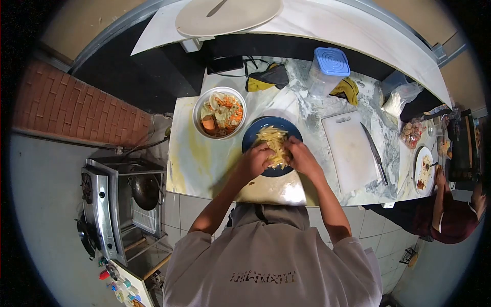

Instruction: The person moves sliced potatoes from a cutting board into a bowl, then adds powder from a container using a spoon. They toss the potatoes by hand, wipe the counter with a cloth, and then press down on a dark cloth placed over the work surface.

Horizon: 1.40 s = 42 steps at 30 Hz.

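Both hands are at a dark blue plate (249,135) near the counter's front edge, heaped with pale yellow strips that look like French fries (276,143). My left hand (255,161) curls its fingers against the left side of the heap. On the opposite side my right hand (300,156) has its fingers bent around the strips' edge. Some fingertips are hidden among the food. Just left of the plate stands a metal bowl (196,118) with shredded orange and pale vegetables and an orange piece.
A white cutting board (350,153) and a knife (376,153) lie to the right. Behind are a blue-lidded container (330,71) and dark-yellow cloths (268,78). A large plate (230,18) rests on the upper shelf. Another person (455,217) works far right; a stove (97,204) stands left.
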Each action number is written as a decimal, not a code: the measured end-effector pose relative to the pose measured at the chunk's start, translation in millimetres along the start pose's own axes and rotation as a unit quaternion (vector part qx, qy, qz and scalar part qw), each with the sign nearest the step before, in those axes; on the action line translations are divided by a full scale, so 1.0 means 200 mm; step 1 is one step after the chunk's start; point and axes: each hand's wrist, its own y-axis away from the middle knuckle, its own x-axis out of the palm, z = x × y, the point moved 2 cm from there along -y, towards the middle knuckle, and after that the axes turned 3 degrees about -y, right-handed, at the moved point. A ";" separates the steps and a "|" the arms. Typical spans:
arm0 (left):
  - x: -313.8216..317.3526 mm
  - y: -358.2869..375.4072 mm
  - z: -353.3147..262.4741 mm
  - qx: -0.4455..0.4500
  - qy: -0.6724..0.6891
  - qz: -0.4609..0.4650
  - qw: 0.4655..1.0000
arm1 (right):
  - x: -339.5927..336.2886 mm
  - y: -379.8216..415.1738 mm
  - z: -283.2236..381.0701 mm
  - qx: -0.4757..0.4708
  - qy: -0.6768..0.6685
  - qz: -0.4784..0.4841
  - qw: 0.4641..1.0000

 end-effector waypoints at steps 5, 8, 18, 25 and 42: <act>-0.02 0.02 -0.02 -0.023 -0.090 -0.008 0.996 | 0.02 -0.02 -0.01 -0.006 -0.006 0.012 1.000; -0.09 0.01 -0.02 -0.031 -0.075 -0.017 0.997 | -0.03 -0.01 0.00 -0.015 -0.017 -0.002 1.000; -0.01 -0.01 0.05 -0.001 0.013 0.003 1.000 | 0.01 -0.02 -0.01 0.013 -0.002 0.059 0.998; -0.10 0.01 -0.01 -0.029 -0.011 -0.023 0.999 | -0.02 -0.06 0.05 -0.024 -0.014 0.033 0.999; -0.06 -0.05 0.03 -0.004 -0.090 -0.024 0.996 | 0.01 -0.13 0.02 -0.056 0.050 -0.009 0.997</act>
